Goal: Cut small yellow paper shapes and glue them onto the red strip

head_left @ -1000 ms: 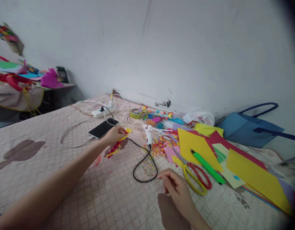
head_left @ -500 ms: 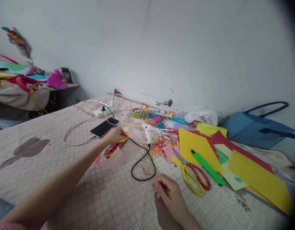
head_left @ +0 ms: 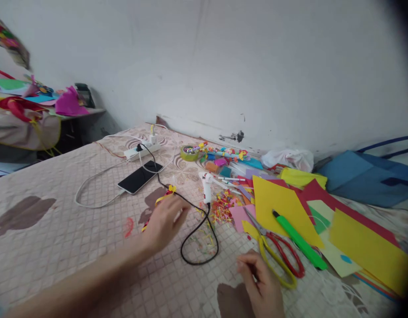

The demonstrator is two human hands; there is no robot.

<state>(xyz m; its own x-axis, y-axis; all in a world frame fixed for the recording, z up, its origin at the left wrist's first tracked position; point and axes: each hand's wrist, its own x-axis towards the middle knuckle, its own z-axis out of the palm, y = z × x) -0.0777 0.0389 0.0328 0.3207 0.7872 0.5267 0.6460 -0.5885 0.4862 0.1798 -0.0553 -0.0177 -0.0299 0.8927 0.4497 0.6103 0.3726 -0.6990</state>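
My left hand (head_left: pixel 166 221) is slightly blurred above the table, its thumb and fingers apart and seemingly holding nothing. Behind and partly under it lies a red paper strip with yellow trim (head_left: pixel 160 199), tipped by a small yellow flower (head_left: pixel 171 188); the hand hides most of it. Low on the right, my right hand (head_left: pixel 262 285) is closed, thumb against curled fingers; anything inside is hidden. Close by it are scissors (head_left: pixel 285 260) with one yellow and one red handle. A white glue gun (head_left: pixel 206 187) stands beyond the hands, its black cord (head_left: pixel 200 263) looped between them.
A phone (head_left: pixel 140 177) on a white cable lies near a power strip (head_left: pixel 142 151). Paper scraps (head_left: pixel 225 207) surround the glue gun's right side. Yellow sheets (head_left: pixel 283 210), a green cutter (head_left: pixel 301 243), a tape roll (head_left: pixel 189 153) and a blue bag (head_left: pixel 366 176) line the wall side.
My left hand has let go of the red and yellow paper strip and moved toward me, leaving it on the table. My right hand has shifted right and nearer, still closed. The view has turned slightly.
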